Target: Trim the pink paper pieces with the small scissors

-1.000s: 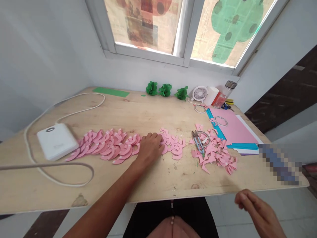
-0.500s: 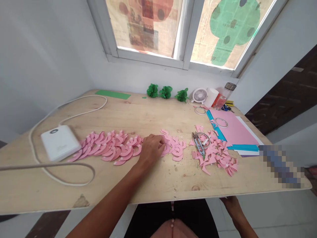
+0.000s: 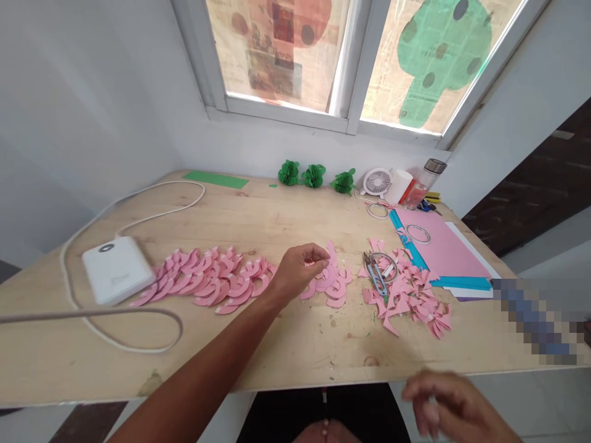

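Observation:
My left hand (image 3: 300,271) is over the smaller group of cut pink paper curves, thumb and index finger pinched on one pink paper curve (image 3: 330,251) that sticks up from the fingertips. Below them lie loose pink curves (image 3: 337,294). To the left, a long row of overlapping pink paper curves (image 3: 217,277) bears small pale patches at the ends. My right hand (image 3: 455,403) is in front of the table's near edge, its fingers curled and somewhat blurred. A small pale bit shows between its thumb and fingers, too unclear to name.
Blue-handled snips (image 3: 376,274) and a tape ring lie on pink scraps (image 3: 410,292). Coloured sheets (image 3: 443,243) are stacked at right. Behind stand green paper balls (image 3: 314,176), a small fan (image 3: 377,183) and a bottle (image 3: 425,181). A white power bank (image 3: 119,271) with a looped cable sits left.
My left hand has shifted right and lifted slightly, now with a pink curve in its pinch. My right hand has risen into fuller view from below the table edge. The view has tilted slightly.

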Tool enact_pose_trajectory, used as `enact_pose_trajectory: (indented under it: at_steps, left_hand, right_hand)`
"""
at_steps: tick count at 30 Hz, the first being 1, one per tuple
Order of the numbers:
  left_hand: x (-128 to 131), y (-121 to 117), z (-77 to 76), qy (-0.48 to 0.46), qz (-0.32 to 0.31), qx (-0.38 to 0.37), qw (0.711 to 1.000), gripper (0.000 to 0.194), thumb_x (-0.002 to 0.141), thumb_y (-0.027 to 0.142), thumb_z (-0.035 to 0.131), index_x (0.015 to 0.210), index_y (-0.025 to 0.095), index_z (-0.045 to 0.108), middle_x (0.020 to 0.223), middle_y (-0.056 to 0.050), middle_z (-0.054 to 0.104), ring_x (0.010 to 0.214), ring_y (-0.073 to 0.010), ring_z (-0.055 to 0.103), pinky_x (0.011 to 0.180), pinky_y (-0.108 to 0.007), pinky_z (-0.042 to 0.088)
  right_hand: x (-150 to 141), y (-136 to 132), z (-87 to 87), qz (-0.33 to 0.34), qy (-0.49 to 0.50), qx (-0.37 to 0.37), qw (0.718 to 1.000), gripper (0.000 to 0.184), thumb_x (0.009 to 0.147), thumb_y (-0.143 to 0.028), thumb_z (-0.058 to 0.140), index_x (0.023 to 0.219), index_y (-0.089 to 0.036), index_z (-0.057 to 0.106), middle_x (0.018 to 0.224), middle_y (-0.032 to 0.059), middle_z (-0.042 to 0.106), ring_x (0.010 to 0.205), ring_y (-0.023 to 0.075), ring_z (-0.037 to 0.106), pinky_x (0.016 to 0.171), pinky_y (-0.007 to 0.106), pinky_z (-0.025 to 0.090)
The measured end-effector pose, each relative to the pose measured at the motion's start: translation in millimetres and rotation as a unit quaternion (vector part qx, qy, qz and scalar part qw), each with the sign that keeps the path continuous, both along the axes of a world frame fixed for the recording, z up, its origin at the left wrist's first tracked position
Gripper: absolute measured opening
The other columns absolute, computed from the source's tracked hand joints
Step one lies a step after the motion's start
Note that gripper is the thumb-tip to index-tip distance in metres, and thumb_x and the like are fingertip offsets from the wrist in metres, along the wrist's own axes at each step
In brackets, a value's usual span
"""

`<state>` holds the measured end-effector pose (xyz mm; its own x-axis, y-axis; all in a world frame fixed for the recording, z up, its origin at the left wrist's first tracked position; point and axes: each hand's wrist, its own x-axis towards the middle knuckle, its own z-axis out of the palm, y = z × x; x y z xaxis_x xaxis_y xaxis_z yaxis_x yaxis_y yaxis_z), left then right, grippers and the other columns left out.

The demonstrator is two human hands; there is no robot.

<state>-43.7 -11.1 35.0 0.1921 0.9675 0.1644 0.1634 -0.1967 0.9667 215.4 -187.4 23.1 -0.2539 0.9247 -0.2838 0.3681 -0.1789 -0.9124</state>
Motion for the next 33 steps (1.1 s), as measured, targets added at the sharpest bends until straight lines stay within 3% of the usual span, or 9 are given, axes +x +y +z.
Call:
enact_pose_trajectory:
  at_steps: [2,4,6,8,11,14,22,27,33]
  left_hand:
    - [6,3,2.9,-0.018,0.000,-0.003,1.000,0.012,0.067,0.025,0.062,0.072,0.015,0.064,0.065,-0.002,0.063,0.058,-0.0124,0.055,0.055,-0.024,0.043]
    - [11,6,2.5,-0.041,-0.006,0.001,0.999,0.013,0.067,0.025,0.063,0.073,0.015,0.064,0.064,-0.002,0.062,0.057,-0.0117,0.054,0.054,-0.023,0.042]
    - [14,9,-0.6,-0.064,-0.014,0.003,0.998,0.013,0.066,0.026,0.063,0.073,0.015,0.064,0.063,-0.001,0.061,0.057,-0.0112,0.053,0.054,-0.023,0.042]
    - [14,11,-5.3,-0.083,-0.019,-0.004,0.996,0.014,0.066,0.027,0.064,0.072,0.015,0.063,0.063,-0.001,0.060,0.057,-0.0112,0.053,0.053,-0.022,0.042]
    - [13,12,-12.0,-0.100,-0.041,-0.021,0.994,0.015,0.067,0.028,0.064,0.073,0.014,0.061,0.064,-0.001,0.060,0.057,-0.0114,0.053,0.050,-0.022,0.042]
    - [11,13,-15.6,-0.113,-0.048,-0.026,0.992,0.016,0.067,0.028,0.064,0.073,0.014,0.060,0.068,-0.003,0.062,0.060,-0.0120,0.055,0.051,-0.022,0.043]
    - [10,13,-17.8,-0.126,0.005,-0.033,0.991,0.019,0.066,0.026,0.064,0.080,0.015,0.059,0.062,0.000,0.060,0.055,-0.0101,0.055,0.050,-0.020,0.042]
    - [10,14,-20.1,-0.167,0.024,-0.099,0.981,0.025,0.065,0.031,0.064,0.084,0.014,0.060,0.062,0.000,0.060,0.051,-0.0104,0.054,0.045,-0.020,0.042]
    - [10,14,-17.9,-0.197,0.003,-0.149,0.969,0.021,0.063,0.033,0.066,0.067,0.013,0.060,0.058,0.000,0.057,0.049,-0.0090,0.051,0.045,-0.020,0.044]
  right_hand:
    - [-16,39,28.3,-0.035,-0.007,0.063,0.997,0.031,0.081,-0.045,0.049,0.083,-0.019,0.066,0.062,0.0038,0.059,0.058,0.0142,0.053,0.056,0.025,0.042]
    - [-37,82,41.6,-0.085,-0.013,0.131,0.988,0.031,0.082,-0.043,0.048,0.088,-0.018,0.065,0.066,0.0037,0.060,0.059,0.0133,0.052,0.055,0.024,0.042]
    - [-59,122,41.1,-0.114,-0.010,0.165,0.980,0.031,0.081,-0.043,0.049,0.090,-0.017,0.064,0.074,0.0045,0.062,0.059,0.0125,0.051,0.053,0.024,0.041]
    - [-77,153,32.9,-0.090,-0.019,0.192,0.977,0.029,0.080,-0.040,0.048,0.086,-0.016,0.064,0.076,0.0036,0.062,0.062,0.0128,0.052,0.053,0.023,0.040]
    - [-91,179,18.9,-0.044,-0.040,0.222,0.973,0.026,0.079,-0.037,0.050,0.069,-0.016,0.061,0.061,-0.0013,0.054,0.057,0.0109,0.047,0.053,0.022,0.036]
    - [-95,189,10.5,-0.039,-0.018,0.200,0.979,0.029,0.078,-0.038,0.051,0.060,-0.016,0.055,0.051,-0.0039,0.044,0.049,0.0092,0.040,0.048,0.021,0.031]
    - [-104,191,3.1,-0.096,0.044,0.179,0.978,0.029,0.073,-0.041,0.057,0.066,-0.013,0.059,0.051,-0.0042,0.042,0.047,0.0083,0.037,0.045,0.021,0.028]
    - [-105,189,-6.8,-0.073,0.054,0.179,0.980,0.031,0.074,-0.043,0.056,0.062,-0.014,0.055,0.052,-0.0037,0.042,0.047,0.0077,0.036,0.043,0.020,0.027]
    - [-107,188,-17.1,-0.051,0.037,0.183,0.981,0.030,0.075,-0.042,0.054,0.064,-0.014,0.055,0.050,-0.0043,0.040,0.045,0.0071,0.033,0.041,0.020,0.025]
